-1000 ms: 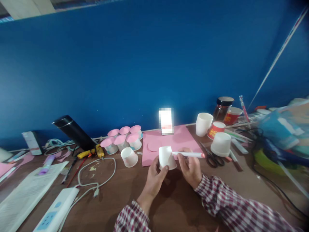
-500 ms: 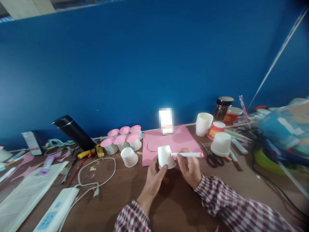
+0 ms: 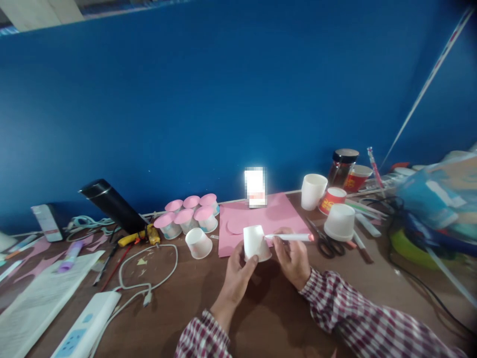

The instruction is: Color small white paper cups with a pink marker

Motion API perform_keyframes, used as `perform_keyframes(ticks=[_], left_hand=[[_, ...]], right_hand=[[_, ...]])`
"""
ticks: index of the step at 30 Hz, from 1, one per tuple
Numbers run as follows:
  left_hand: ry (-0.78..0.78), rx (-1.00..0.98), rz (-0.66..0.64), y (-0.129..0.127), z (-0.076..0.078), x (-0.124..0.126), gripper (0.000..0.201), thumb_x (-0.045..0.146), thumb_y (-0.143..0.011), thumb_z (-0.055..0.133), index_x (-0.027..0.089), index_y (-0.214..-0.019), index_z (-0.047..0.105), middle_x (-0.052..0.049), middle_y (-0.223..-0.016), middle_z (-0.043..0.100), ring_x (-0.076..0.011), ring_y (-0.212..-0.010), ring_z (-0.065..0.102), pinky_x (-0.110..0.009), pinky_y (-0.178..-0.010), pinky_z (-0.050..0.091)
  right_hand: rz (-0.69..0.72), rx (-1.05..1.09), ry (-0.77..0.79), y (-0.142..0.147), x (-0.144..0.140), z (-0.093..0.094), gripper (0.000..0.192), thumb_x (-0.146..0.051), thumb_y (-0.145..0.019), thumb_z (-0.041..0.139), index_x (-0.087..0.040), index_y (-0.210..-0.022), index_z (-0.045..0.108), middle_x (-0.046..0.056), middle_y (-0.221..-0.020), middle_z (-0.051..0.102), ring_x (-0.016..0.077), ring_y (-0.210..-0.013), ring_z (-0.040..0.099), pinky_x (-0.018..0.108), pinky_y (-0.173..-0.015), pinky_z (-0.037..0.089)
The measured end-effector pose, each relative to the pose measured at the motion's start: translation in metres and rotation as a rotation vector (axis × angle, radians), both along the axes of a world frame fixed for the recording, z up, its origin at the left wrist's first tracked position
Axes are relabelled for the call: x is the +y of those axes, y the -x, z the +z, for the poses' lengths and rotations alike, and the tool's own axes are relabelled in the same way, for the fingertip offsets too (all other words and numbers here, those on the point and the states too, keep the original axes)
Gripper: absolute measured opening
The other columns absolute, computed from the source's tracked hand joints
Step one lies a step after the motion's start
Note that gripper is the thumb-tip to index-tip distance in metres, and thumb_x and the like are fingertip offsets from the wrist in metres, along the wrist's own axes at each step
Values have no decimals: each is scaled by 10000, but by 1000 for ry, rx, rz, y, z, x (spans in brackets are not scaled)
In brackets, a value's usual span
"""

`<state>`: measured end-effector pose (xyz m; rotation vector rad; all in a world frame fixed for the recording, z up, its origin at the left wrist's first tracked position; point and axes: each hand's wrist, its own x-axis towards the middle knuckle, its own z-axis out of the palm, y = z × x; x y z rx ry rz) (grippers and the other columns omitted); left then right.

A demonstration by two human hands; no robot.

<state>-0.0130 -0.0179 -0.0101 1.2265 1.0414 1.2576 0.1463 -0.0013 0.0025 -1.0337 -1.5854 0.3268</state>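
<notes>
My left hand (image 3: 238, 271) grips a small white paper cup (image 3: 255, 242), held upside down and tilted just above the brown table. In my right hand (image 3: 292, 258) is a white marker with a pink end (image 3: 292, 237), lying level with its tip against the cup's side. Behind the cup lies a pink paper sheet (image 3: 276, 219) with round cut-outs. Another small white cup (image 3: 198, 242) lies on its side to the left.
Several pink-topped cups (image 3: 188, 214) stand at the back left. Black scissors (image 3: 323, 241), an upturned white cup (image 3: 339, 222), a red cup (image 3: 331, 200) and a jar (image 3: 342, 166) sit at the right. A white power strip (image 3: 87, 325), cable, glue gun (image 3: 139, 235) and black flask (image 3: 112, 204) fill the left.
The cup and both hands have shifted very slightly up and left. The marker tip stays against the cup.
</notes>
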Motion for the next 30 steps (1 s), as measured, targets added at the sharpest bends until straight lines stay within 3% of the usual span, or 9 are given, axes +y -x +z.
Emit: perform_keyframes(ticks=[14,30], left_hand=[[34,-130,14,1,-11,3,499,328,-812,630,161,-1266,510,-99,-1150,648,-255,-1068,587,-376,-954,432],[14,-144,6,0,-7,3,462,337,-801,636,172,-1218,526,-100,-1143,636,-245,-1066,582,-380,-961,432]], right_hand=[[0,37,-9,2,-3,-1,102,-218,-933,453,-204,-933,554,40,-810,627,155,-707,625,260,-651,518],[85,-32,-9,6,-10,-3,82,-212,-913,491,-210,-964,554,42,-834,643,171,-752,649,285,-693,532]])
